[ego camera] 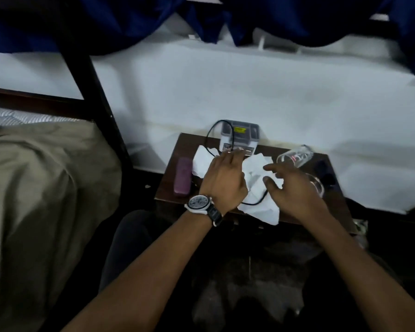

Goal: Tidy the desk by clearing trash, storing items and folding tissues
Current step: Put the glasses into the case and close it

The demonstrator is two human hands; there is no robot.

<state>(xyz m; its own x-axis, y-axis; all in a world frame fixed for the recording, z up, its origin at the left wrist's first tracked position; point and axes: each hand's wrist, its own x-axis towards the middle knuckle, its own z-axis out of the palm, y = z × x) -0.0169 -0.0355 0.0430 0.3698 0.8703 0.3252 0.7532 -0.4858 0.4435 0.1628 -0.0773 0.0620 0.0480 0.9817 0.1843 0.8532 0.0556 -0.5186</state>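
Farthest left of both hands lies an olive-drab blanket (38, 192) on a bed, well apart from the small dark brown wooden desk (192, 142). On the desk, just left of the left hand, a purple oblong case (183, 176) lies lengthwise. Beside it a flat sheet of white tissue (201, 161) runs under the left hand (225, 180), which wears a white-cased wristwatch (199, 204); its fingers are straight and laid flat, grasping nothing, with the tips reaching the front of a grey plastic box (240, 135) that stands at the wall beyond the hand. Between the two hands sits a heap of crumpled white tissue (255, 185), and a thin black cable (254, 203) curves across it and loops up to the box. The right hand (295, 192) is over this heap with fingers spread and relaxed, gripping nothing; whether it touches the tissue I cannot tell. Beyond the right hand a clear drinking glass (295, 154) lies on its side, and the rim of a second clear glass (318, 185) shows just to the right of its knuckles.
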